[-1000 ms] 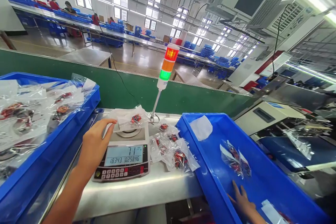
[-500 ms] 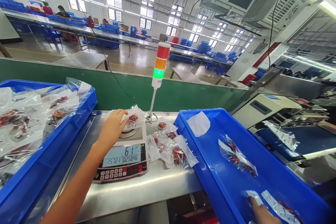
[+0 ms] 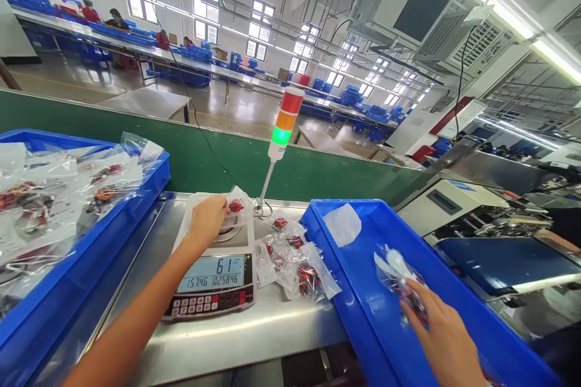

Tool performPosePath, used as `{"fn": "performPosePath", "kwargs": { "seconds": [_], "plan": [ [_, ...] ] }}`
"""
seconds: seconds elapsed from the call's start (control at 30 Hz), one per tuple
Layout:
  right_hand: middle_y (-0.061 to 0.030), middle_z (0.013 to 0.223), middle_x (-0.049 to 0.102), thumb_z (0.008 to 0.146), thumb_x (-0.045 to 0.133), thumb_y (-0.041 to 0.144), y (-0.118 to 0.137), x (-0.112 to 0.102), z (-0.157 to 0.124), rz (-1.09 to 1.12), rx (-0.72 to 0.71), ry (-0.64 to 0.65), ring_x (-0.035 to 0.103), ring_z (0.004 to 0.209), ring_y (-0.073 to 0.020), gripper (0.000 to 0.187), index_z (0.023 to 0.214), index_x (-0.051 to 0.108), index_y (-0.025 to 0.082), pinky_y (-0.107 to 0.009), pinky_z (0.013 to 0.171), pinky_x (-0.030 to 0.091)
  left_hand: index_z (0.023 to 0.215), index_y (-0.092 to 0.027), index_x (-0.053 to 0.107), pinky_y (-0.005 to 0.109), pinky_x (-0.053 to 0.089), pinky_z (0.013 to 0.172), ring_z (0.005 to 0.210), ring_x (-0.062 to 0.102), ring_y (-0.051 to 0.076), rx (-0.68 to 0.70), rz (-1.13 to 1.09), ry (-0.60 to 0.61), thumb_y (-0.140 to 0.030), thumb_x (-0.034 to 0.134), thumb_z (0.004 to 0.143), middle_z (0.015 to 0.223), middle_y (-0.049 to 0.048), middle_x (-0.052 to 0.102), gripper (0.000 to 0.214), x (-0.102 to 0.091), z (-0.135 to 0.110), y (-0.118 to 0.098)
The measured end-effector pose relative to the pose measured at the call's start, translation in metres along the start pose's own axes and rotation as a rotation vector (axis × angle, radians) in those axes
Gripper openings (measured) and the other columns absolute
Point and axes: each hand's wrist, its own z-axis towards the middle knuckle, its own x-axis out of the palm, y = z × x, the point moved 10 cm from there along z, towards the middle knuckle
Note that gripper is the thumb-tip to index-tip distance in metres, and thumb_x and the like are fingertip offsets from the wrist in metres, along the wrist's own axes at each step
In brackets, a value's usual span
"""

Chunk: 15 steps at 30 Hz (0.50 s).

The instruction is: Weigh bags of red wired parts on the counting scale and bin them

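A clear poly bag (image 3: 242, 196) of small red-and-black parts (image 3: 235, 206) lies crinkled on the round steel pan of a digital counting scale (image 3: 211, 290), its edges hanging past the pan. The left hand (image 3: 207, 219) is on top of the bag, fingers (image 3: 221, 204) bunched against the film; can't tell if pinching or just resting. The scale's LCD shows 61, w/ 15746 and 025846 below.

The right hand (image 3: 442, 332) is over the right blue plastic tray (image 3: 436, 236), fingers closed round a second poly bag (image 3: 394, 272) of the same red parts. A white sheet (image 3: 342, 224) lies at that tray's far corner.

Btwn scale and tray, a loose heap of bagged parts (image 3: 295, 263) sits on the steel bench (image 3: 218, 344). To the left, a blue tray (image 3: 163, 175) is piled w/ more bags. Beyond the scale, a red/amber/green stack light (image 3: 281, 118) stands on a thin pole before a green conveyor side panel (image 3: 136, 145). Far off, co-workers (image 3: 117, 21) sit at long benches w/ blue crates.
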Motion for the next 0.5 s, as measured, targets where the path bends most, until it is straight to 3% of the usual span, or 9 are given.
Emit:
{"fn": "performPosePath", "kwargs": {
  "seconds": [0.07, 0.17, 0.23, 0.3, 0.4, 0.47, 0.5],
  "plan": [
    [-0.0120, 0.124, 0.074, 0.095, 0.048, 0.044, 0.095, -0.001, 0.029, 0.182, -0.144, -0.038, 0.068, 0.109, -0.0314, 0.039, 0.125, 0.066, 0.025, -0.049, 0.091, 0.057, 0.088, -0.020, 0.071, 0.033, 0.047, 0.075, 0.097, 0.069, 0.027, -0.011, -0.007, -0.067, -0.027, 0.052, 0.093, 0.102, 0.0081, 0.075, 0.021, -0.026, -0.009, 0.004],
    [-0.0091, 0.137, 0.068, 0.100, 0.047, 0.024, 0.242, 0.024, 0.062, 0.400, -0.444, 0.062, 0.060, 0.123, -0.0274, 0.037, 0.134, 0.062, 0.027, -0.049, 0.105, 0.053, 0.103, -0.020, 0.071, 0.036, 0.049, 0.082, 0.105, 0.067, 0.028, -0.086, -0.002, -0.216, -0.035, 0.043, 0.099, 0.115, 0.0087, 0.073, 0.032, -0.086, -0.027, 0.030],
    [-0.0076, 0.142, 0.065, 0.096, 0.044, 0.009, 0.320, 0.047, 0.075, 0.458, -0.608, 0.138, 0.055, 0.127, -0.0266, 0.047, 0.136, 0.062, 0.026, -0.050, 0.109, 0.050, 0.109, -0.017, 0.070, 0.041, 0.050, 0.089, 0.110, 0.066, 0.032, -0.203, 0.020, -0.334, -0.040, 0.039, 0.099, 0.119, 0.0124, 0.071, 0.040, -0.130, -0.043, 0.065],
    [-0.0066, 0.144, 0.064, 0.091, 0.043, -0.001, 0.380, 0.070, 0.078, 0.460, -0.747, 0.243, 0.052, 0.130, -0.0262, 0.055, 0.135, 0.063, 0.026, -0.051, 0.110, 0.050, 0.113, -0.014, 0.068, 0.052, 0.051, 0.092, 0.113, 0.065, 0.039, -0.355, 0.054, -0.404, -0.045, 0.039, 0.097, 0.119, 0.0186, 0.070, 0.045, -0.161, -0.061, 0.112],
    [-0.0060, 0.147, 0.062, 0.087, 0.049, -0.005, 0.428, 0.095, 0.066, 0.461, -0.918, 0.450, 0.049, 0.137, -0.0247, 0.056, 0.132, 0.064, 0.025, -0.050, 0.114, 0.047, 0.106, -0.016, 0.069, 0.067, 0.051, 0.089, 0.116, 0.062, 0.049, -0.553, 0.099, -0.400, -0.050, 0.046, 0.090, 0.117, 0.0237, 0.069, 0.044, -0.174, -0.088, 0.188],
    [-0.0051, 0.149, 0.060, 0.090, 0.053, 0.001, 0.424, 0.096, 0.062, 0.537, -0.951, 0.519, 0.047, 0.140, -0.0222, 0.051, 0.133, 0.063, 0.026, -0.048, 0.118, 0.043, 0.098, -0.019, 0.068, 0.070, 0.047, 0.094, 0.125, 0.057, 0.052, -0.551, 0.078, -0.418, -0.054, 0.048, 0.085, 0.116, 0.0206, 0.070, 0.042, -0.166, -0.099, 0.220],
    [-0.0047, 0.150, 0.060, 0.093, 0.053, 0.006, 0.409, 0.095, 0.064, 0.584, -0.933, 0.518, 0.048, 0.141, -0.0209, 0.047, 0.134, 0.062, 0.027, -0.047, 0.119, 0.042, 0.092, -0.022, 0.068, 0.070, 0.045, 0.100, 0.129, 0.055, 0.051, -0.512, 0.024, -0.499, -0.057, 0.048, 0.083, 0.109, 0.0161, 0.072, 0.041, -0.165, -0.104, 0.227]
  ]
}}
